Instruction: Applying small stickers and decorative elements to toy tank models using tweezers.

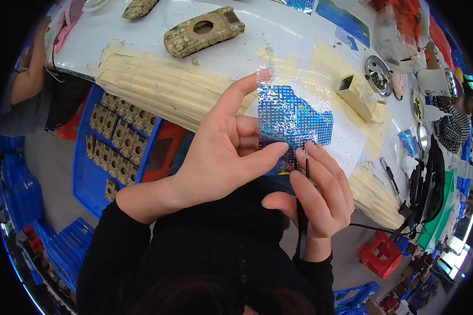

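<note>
Pinched between the thumb and fingers of my left hand is a shiny blue holographic film sheet with a grid pattern and a clear upper margin. My right hand grips black tweezers, their tips touching the sheet's lower edge. Whether the tips hold a small piece is too fine to tell. White paper lies behind the sheet on the table. Beyond my left hand sits a camouflage model tank hull with a round hole in its top.
At lower left, a blue tray holds several small camouflage hulls. Tape-covered padding runs along the table edge. A round metal dish of small dark parts and a pen-like tool lie right. Another person's arm shows far left.
</note>
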Demonstrator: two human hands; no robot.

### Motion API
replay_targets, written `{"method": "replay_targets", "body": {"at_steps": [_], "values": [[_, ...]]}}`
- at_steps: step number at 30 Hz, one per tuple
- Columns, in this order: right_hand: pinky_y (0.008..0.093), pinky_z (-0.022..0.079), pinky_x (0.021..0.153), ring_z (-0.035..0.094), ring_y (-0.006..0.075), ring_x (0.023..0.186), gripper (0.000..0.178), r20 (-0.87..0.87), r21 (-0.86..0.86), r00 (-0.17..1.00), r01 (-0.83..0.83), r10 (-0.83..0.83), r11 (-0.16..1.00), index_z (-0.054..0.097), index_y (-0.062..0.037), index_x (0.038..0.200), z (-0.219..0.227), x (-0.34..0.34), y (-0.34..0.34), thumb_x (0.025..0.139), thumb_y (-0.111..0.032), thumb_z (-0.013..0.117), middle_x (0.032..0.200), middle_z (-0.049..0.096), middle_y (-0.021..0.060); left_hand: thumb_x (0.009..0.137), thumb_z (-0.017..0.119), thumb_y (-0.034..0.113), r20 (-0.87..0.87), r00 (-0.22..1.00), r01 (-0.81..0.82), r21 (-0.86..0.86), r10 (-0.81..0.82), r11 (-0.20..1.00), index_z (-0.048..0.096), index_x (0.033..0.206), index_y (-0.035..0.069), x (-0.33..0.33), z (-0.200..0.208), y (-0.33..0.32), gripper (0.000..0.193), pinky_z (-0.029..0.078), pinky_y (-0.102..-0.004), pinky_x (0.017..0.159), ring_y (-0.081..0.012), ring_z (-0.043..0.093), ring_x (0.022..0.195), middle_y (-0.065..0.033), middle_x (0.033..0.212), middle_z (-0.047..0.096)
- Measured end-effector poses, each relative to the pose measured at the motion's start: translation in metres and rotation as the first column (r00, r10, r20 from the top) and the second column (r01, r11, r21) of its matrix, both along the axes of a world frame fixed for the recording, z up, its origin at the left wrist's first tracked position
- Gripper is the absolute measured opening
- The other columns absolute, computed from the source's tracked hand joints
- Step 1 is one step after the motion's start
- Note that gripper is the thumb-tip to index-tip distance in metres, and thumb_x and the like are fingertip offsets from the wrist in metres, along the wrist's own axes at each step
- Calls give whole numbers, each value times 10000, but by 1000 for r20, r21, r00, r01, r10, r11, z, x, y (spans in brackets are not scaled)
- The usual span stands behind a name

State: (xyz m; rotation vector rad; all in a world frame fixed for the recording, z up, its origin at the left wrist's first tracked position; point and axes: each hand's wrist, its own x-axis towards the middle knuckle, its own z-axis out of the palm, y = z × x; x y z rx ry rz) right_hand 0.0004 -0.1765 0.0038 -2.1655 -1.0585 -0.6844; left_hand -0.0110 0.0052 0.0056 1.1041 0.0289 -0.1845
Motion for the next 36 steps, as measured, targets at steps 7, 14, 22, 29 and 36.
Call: {"method": "replay_targets", "body": {"at_steps": [7, 14, 22, 29, 36], "values": [[392, 604, 737, 703, 311, 880, 420, -3, 14, 1000, -10, 10, 1000, 621, -41, 829, -2, 3, 2, 693, -383, 823, 891, 693, 144, 854, 598, -99, 15, 1000, -7, 45, 6, 999, 156, 1510, 102, 0, 0, 1, 817, 512, -281, 899, -146, 641, 1031, -118, 1077, 681], [386, 601, 735, 705, 309, 882, 411, -12, 16, 1000, 1, 0, 1000, 625, -39, 817, -1, 3, 2, 686, -371, 829, 869, 698, 147, 853, 603, -94, 21, 1000, 5, 46, -6, 999, 151, 1514, 116, 0, 1, 2, 827, 505, -274, 902, -144, 638, 1037, -113, 1083, 683], [371, 596, 740, 707, 301, 876, 374, -83, 18, 997, 9, -7, 1000, 637, -39, 768, 5, 3, 2, 661, -332, 843, 849, 701, 136, 862, 617, -53, 66, 998, -11, 145, 2, 989, 143, 1503, 98, -1, 0, 0, 812, 511, -231, 792, -109, 649, 939, -96, 1012, 697], [382, 588, 747, 707, 330, 871, 408, -148, 10, 988, -32, 33, 999, 630, -24, 807, 11, 4, 2, 669, -368, 800, 840, 703, 155, 861, 630, -22, 115, 993, -36, 216, 11, 976, 155, 1498, 88, 0, 1, -1, 802, 502, -196, 707, -82, 654, 848, -89, 963, 708], [394, 582, 759, 707, 349, 868, 440, -153, 7, 987, -50, 50, 999, 626, -18, 833, 14, 6, 0, 686, -408, 766, 851, 708, 165, 859, 634, -26, 90, 996, 3, 162, -18, 987, 180, 1491, 79, 1, 0, 1, 785, 499, -193, 701, -71, 645, 846, -87, 959, 708]]}}
